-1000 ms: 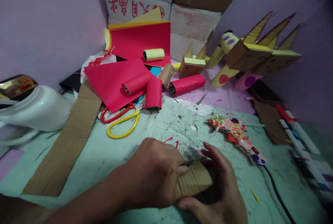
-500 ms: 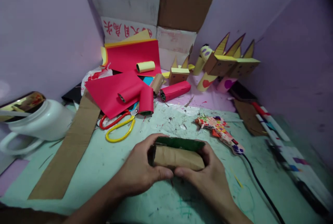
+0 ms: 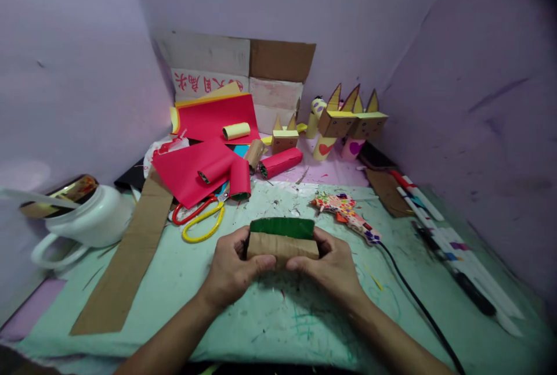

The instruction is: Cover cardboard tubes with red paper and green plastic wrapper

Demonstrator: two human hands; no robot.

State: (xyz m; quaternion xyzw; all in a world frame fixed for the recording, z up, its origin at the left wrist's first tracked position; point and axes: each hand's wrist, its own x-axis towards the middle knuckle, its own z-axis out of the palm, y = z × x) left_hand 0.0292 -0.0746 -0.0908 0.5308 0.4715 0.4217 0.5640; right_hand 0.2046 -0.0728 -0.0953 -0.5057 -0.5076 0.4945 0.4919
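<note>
- Pale green sheeting [image 3: 261, 328] is spread beneath the left hand [image 3: 230, 267] and right hand [image 3: 334, 264].
- Between them, a folded cardboard piece [image 3: 282, 244] is held, its long axis running from hand to hand, neither nearer.
- Each end is clasped by one hand.
- One second ago, it was turned askew and partly covered by the left hand.

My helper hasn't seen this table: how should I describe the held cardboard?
On the pale green table covering, look to the near middle. There the left hand and right hand hold a short cardboard piece between them. Unlike the long flat brown strip at left, it has a dark green panel standing behind its brown front.
</note>
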